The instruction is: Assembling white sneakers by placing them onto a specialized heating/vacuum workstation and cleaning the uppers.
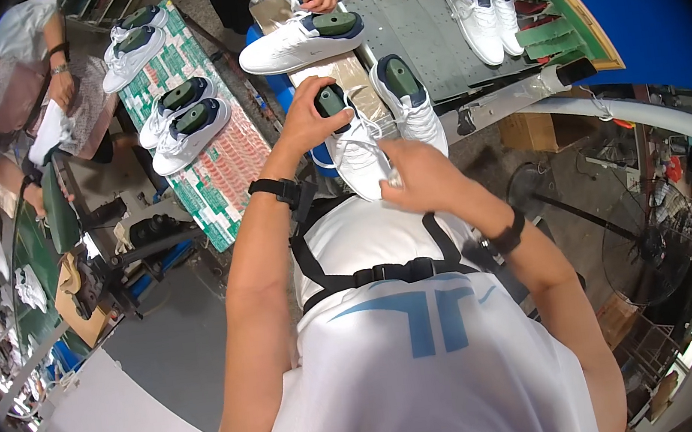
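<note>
1. Left hand (314, 123) clasps a round-toed white lace-up sneaker (358, 161) at 12 o'clock, around its smooth green shoe last (328, 100).
2. Right hand (425, 173) curls beside the toe; whether it pinches anything, one cannot tell.

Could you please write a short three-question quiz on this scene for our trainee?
1. Is the camera wearer's left grip at the heel or the toe end of the handled shoe?
2. True or false: the pair of shoes beside the green strips is black.
3. How many shoes lie on the long patterned board at the left?

Key:
1. Heel end.
2. False; they are white.
3. Four.
</note>
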The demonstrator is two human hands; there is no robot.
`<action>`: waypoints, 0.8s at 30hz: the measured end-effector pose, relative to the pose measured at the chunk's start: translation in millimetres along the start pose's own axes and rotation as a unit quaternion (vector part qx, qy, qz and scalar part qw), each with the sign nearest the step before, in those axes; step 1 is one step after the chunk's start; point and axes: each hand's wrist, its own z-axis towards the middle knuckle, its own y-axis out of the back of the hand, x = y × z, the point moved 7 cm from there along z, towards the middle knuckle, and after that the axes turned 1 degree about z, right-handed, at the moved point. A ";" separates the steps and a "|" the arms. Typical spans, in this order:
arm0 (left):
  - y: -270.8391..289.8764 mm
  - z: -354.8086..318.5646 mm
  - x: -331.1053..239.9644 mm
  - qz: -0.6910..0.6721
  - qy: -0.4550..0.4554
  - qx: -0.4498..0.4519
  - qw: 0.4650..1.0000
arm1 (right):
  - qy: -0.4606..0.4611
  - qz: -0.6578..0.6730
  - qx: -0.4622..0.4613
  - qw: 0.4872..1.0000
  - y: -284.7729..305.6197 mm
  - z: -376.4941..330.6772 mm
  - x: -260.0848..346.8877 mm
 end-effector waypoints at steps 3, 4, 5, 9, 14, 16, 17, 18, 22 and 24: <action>2.4 7.7 -5.0 0.006 -0.012 -0.001 1.000 | 0.038 -0.030 -0.014 0.999 -4.8 28.2 -39.5; 3.6 6.8 -6.3 -0.005 -0.003 -0.001 1.000 | 0.017 -0.052 0.015 0.998 -2.5 33.8 -45.2; 4.2 6.4 -7.3 -0.017 0.006 0.000 1.000 | 0.017 -0.051 0.016 0.998 -2.3 34.0 -51.2; 4.7 7.1 -7.4 -0.001 0.008 -0.011 1.000 | 0.003 -0.071 0.062 0.996 -0.5 13.4 -61.8; 1.2 5.6 11.0 -0.011 0.023 -0.006 1.000 | -0.122 0.014 0.224 0.967 43.5 -65.5 -33.5; -1.3 8.7 5.4 -0.002 0.024 0.003 1.000 | -0.162 0.139 0.174 0.961 64.3 -77.9 -21.4; -3.2 9.6 2.7 0.008 0.026 0.010 1.000 | -0.162 0.138 0.174 0.962 62.8 -75.6 -24.6; -4.8 9.4 1.2 0.008 0.025 0.010 1.000 | -0.164 0.153 0.139 0.965 61.4 -67.1 -31.5; -8.7 14.7 -0.2 0.036 0.049 0.037 0.997 | -0.095 0.172 -0.032 0.980 20.6 -16.8 -58.5; -11.5 11.0 1.7 0.018 0.055 0.051 0.997 | -0.083 0.145 0.004 0.986 -3.7 7.2 -55.5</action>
